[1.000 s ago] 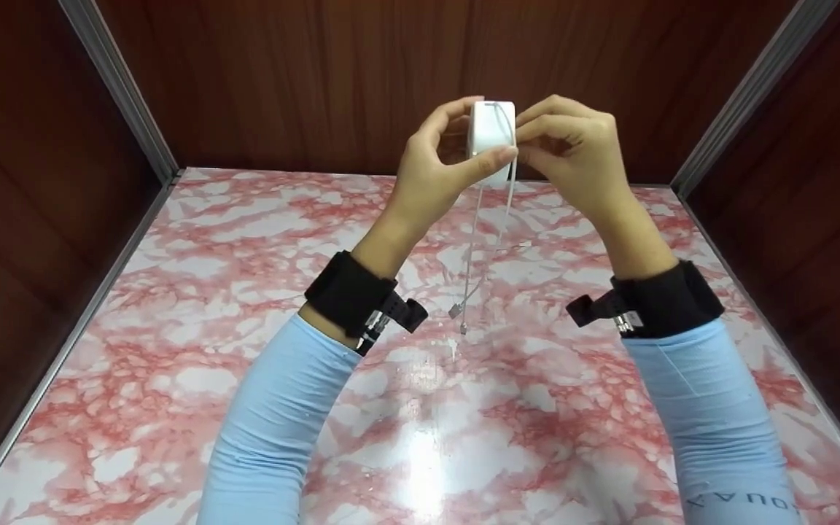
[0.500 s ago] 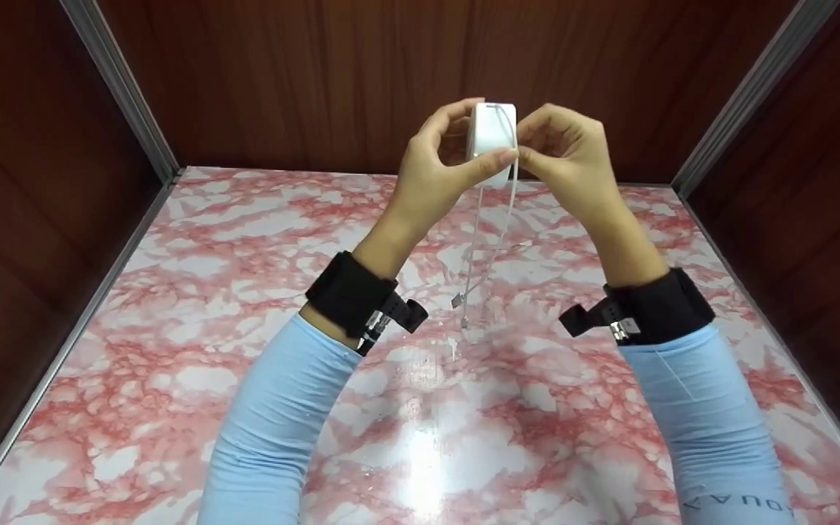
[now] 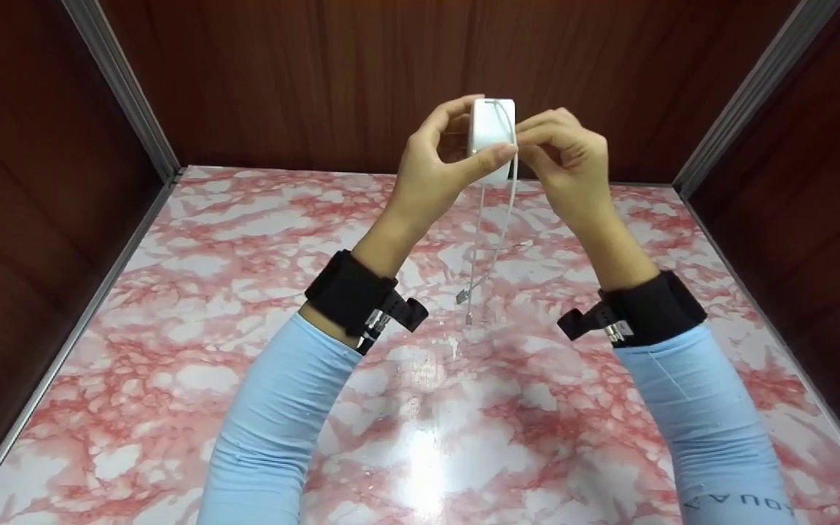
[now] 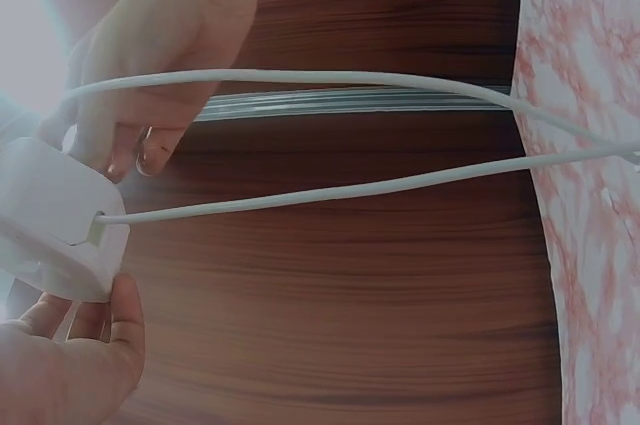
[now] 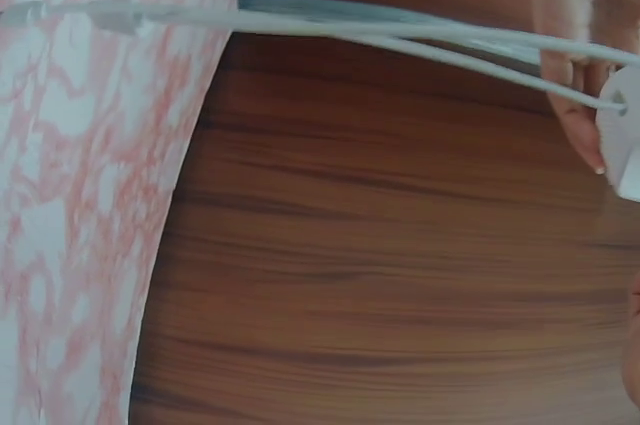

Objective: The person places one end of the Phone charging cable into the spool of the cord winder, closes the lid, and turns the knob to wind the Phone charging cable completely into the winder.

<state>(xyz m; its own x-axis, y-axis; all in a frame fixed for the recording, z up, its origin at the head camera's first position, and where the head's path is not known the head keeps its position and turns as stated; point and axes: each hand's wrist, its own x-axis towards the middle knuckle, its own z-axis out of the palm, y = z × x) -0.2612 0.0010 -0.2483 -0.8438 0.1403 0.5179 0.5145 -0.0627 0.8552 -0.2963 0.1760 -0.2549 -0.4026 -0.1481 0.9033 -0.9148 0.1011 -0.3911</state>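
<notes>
My left hand (image 3: 434, 164) holds a white box-shaped cable winder (image 3: 491, 125) up near the back wall, thumb across its near face and fingers behind. A thin white cable (image 3: 513, 193) comes out of it in two strands that hang down. A larger connector (image 3: 462, 296) and a smaller plug (image 3: 469, 319) dangle at their ends. At the winder's right side my right hand (image 3: 572, 160) has its fingers curled, thumb and fingertips together against it; what they pinch there is hidden. In the left wrist view one strand leaves a slot (image 4: 100, 220) in the winder.
Below lies a tabletop (image 3: 245, 379) with a red and white marbled pattern and a bright glare spot (image 3: 426, 467). Dark wood panels (image 3: 303, 80) stand at the back and both sides, with metal strips (image 3: 125, 87) at the corners.
My right hand has shifted and turned its fingers at the winder's side, its forearm moving slightly left. The cable ends hang a little higher. My left hand stays nearly still.
</notes>
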